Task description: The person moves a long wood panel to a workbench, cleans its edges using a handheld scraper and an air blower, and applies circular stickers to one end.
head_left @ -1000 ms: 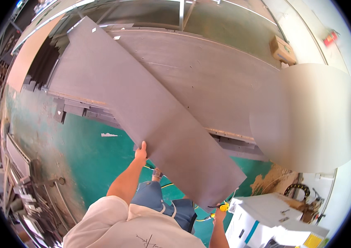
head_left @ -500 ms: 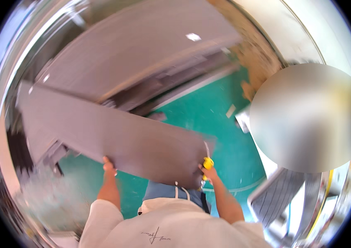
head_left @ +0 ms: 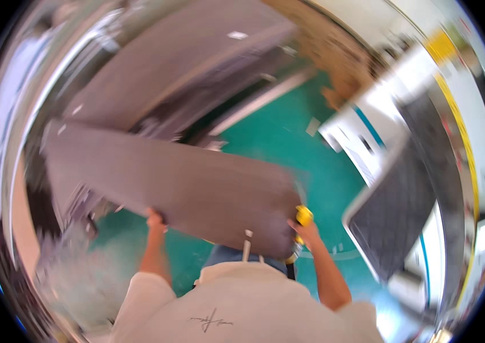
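A long brown board [head_left: 208, 183] stretches from in front of my waist toward the far left, held above the floor. My left hand [head_left: 155, 220] is closed on its near long edge, fingers partly hidden by the board. My right hand [head_left: 307, 231] grips the short right end, with a small yellow object [head_left: 303, 215] at the same hand. Blur hides what kind of thing the yellow object is. The board's far left end overlaps a stack of similar brown boards [head_left: 179, 57].
Green floor [head_left: 277, 134] lies beyond and beside the board. Torn brown cardboard [head_left: 340, 63] is at the back. On the right stand a white cabinet [head_left: 357, 137] and a dark-topped table [head_left: 391, 211]. A cluttered pale surface [head_left: 76, 263] lies at the left.
The view has swung right, bringing more of the cabinet and dark table into sight. The board has turned slightly with both hands still on it. The large blurred grey disc at right is gone.
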The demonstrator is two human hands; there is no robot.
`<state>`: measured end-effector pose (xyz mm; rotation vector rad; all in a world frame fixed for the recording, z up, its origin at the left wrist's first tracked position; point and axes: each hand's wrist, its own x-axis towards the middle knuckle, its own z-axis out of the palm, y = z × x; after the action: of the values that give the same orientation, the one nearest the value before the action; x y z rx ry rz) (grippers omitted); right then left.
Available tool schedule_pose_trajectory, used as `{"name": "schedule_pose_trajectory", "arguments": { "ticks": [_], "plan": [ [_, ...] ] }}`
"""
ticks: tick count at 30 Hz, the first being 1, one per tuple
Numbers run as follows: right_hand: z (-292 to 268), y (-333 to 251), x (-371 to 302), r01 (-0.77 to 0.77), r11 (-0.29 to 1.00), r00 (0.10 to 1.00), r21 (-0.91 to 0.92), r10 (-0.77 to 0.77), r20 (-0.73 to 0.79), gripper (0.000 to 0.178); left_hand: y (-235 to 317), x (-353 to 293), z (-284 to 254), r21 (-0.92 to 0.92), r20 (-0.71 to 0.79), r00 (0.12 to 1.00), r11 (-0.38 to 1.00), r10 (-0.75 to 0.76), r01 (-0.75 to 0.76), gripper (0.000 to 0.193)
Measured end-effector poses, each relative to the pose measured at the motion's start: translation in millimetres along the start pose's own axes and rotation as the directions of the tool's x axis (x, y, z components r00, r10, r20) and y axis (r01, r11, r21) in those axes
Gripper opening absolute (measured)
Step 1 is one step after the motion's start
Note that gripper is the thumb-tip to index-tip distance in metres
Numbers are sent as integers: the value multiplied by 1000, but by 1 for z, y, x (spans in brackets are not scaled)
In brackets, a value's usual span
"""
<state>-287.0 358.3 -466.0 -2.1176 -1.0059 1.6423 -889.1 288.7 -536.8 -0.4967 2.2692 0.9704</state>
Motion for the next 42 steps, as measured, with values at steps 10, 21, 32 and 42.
{"name": "schedule_pose_trajectory", "arguments": {
  "ticks": [10,21,32,42],
  "plan": [
    [-83,113,-166,18,986,999,166,-10,-50,37,-78,-129,-109,-256,196,978,967,68,-16,91],
    [-166,179,-241,195,969,978,152,-179,-109,37,-45,-103,-164,-470,168,980,883,110,-18,85],
    [-324,208,-323,354,935,869,13,-324,-374,37,-166,-283,-134,-555,222,959,832,175,-23,81],
    [-535,346,-331,398,905,765,149,-238,-598,17,-326,-458,-46,-426,417,903,900,105,92,90]
  ]
}}
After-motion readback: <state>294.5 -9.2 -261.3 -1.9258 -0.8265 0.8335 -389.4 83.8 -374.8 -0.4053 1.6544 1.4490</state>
